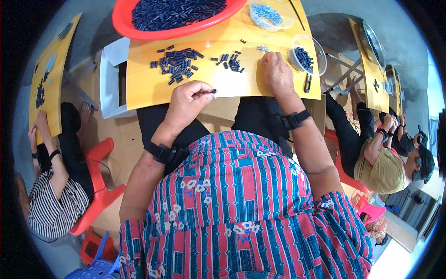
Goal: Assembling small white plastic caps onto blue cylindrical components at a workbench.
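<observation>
At eleven o'clock from the nearer right hand (278, 74) lie silvery bits (263, 48); its grip I can't tell. The left hand (186, 101) pinches a black piece (214, 91).

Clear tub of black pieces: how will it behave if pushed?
The clear tub looks thin and see-through, so it may flex. It's probably light, being only partly filled. Loose black pieces inside could slide if it tips.

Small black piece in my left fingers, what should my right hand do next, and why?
Probably pinch one of the silvery bits: your right hand is right beside them, and your left hand holds the small black piece. Whether the right fingertips hold one, I can't tell.
</observation>
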Motion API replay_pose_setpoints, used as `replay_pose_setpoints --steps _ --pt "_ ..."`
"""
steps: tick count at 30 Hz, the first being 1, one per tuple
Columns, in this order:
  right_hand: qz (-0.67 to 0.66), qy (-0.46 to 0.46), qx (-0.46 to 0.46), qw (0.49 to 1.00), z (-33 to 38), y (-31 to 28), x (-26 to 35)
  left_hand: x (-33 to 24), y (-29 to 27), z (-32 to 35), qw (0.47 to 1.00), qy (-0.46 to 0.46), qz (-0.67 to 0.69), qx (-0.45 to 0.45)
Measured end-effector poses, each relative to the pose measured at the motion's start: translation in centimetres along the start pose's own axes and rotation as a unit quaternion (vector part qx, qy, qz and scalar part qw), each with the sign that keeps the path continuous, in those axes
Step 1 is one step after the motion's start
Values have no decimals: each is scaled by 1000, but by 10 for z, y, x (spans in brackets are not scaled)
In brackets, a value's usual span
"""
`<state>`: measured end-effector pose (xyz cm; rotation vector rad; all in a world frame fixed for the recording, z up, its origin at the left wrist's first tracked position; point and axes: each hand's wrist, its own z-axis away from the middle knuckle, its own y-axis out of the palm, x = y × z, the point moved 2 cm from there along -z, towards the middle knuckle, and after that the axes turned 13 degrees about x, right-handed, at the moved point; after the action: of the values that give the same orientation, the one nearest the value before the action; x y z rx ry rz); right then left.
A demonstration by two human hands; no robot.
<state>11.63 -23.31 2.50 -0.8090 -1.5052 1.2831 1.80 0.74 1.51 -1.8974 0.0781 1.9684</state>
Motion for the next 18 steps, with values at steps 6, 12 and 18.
replay_pose_setpoints --steps 6,12,18 --pt "-210 -222 -31 952 23 -12 53 10 -1 -2 999 10 30 12" --pt "-211 -275 12 938 26 2 80 6 0 -2 999 -3 26 18" --pt "-164 -301 5 939 26 5 85 7 -1 1 1000 -7 16 15"
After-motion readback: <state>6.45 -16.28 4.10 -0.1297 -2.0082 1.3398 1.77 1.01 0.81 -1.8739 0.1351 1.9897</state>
